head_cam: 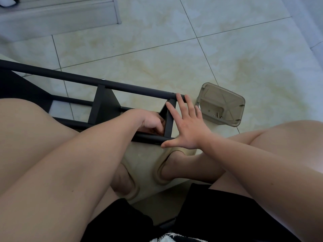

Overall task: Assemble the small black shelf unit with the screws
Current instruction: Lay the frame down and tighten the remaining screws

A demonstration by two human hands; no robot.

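Shelf unit [103, 105]: on its side, running from frame left to centre.
Right hand [188, 126]: fingers spread straight, flat against the shelf's end, spanning the upper and lower poles.
Left hand [150, 121]: curled inside the frame beside the end panel; cannot tell what it holds.
Screws [217, 116]: in the clear container [232, 100], right of centre.

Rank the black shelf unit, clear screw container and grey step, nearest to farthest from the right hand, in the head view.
1. Black shelf unit: the right hand touches its end panel.
2. Clear screw container: on the floor just right of the hand.
3. Grey step: far off at top left.
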